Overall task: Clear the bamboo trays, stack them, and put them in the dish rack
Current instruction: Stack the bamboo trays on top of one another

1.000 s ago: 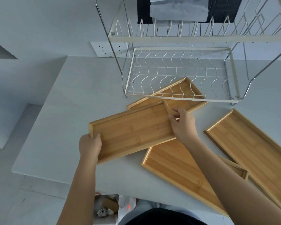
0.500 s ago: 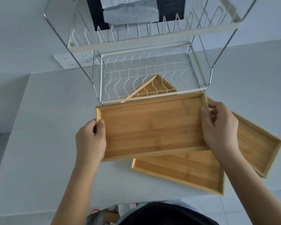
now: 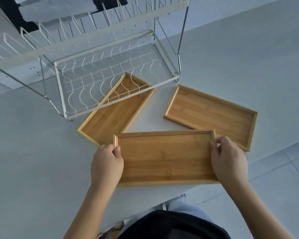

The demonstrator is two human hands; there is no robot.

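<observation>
I hold an empty bamboo tray (image 3: 164,157) flat and low near the table's front edge. My left hand (image 3: 106,165) grips its left short end and my right hand (image 3: 229,161) grips its right short end. A second rim line shows just under its far edge, so it seems to lie on another tray. A second empty bamboo tray (image 3: 116,112) lies askew with its far end under the lower tier of the white wire dish rack (image 3: 110,105). A third empty tray (image 3: 212,114) lies on the table to the right, touching my right hand's side.
The grey table (image 3: 33,152) ends at a front edge just below the held tray, with tiled floor (image 3: 283,178) to the right. Dark and grey cloths (image 3: 59,9) lie on the rack's upper tier. A wall socket (image 3: 33,69) sits behind the rack's left leg.
Both hands have brought the held tray from in front of the rack down and toward me, over the tray at the table's front edge. The view has tilted.
</observation>
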